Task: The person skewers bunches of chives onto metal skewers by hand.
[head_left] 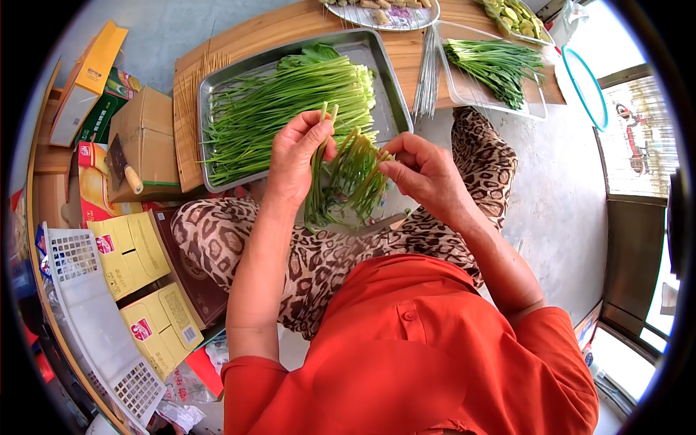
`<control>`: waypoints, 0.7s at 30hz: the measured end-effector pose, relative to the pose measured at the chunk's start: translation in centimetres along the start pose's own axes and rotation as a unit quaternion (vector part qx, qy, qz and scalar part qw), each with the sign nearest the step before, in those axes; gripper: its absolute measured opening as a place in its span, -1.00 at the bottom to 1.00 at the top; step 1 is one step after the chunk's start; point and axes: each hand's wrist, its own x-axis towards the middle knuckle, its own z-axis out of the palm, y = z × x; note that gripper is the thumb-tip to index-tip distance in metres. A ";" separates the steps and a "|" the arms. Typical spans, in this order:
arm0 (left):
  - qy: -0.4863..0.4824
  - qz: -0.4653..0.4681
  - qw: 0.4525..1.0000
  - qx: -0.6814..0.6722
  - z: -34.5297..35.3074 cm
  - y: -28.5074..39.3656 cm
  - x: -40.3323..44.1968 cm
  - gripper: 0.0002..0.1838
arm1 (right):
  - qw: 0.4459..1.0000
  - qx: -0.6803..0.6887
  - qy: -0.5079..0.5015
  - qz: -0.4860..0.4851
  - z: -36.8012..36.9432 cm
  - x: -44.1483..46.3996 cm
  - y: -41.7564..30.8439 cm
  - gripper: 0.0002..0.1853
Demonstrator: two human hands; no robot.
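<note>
My left hand is closed on a few thin green vegetable stems, their pale cut ends poking up past the thumb and their leaves hanging below. Opposite it, my right hand pinches the brownish-green stem ends of a small leafy bunch, which droops between the two hands over my lap. Just beyond, a metal tray holds a large pile of long green stems, with pale ends to the right. Whether a skewer is among the held stems I cannot make out.
Metal skewers lie beside a clear tray of skewered greens. Bamboo sticks rest left of the metal tray. A plate of food stands behind. A wooden-handled cleaver, cartons and a white basket are left.
</note>
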 end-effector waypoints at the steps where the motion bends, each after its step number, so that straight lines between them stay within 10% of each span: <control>1: 0.000 0.000 1.000 0.000 0.0 0.0 0.0 -0.83 | 1.000 0.000 0.000 0.000 0.0 0.0 0.1 -0.80; 21: -0.015 -0.031 0.998 0.049 0.8 0.2 -0.5 -0.82 | 1.000 0.006 -0.002 0.004 0.1 0.2 -0.7 -0.82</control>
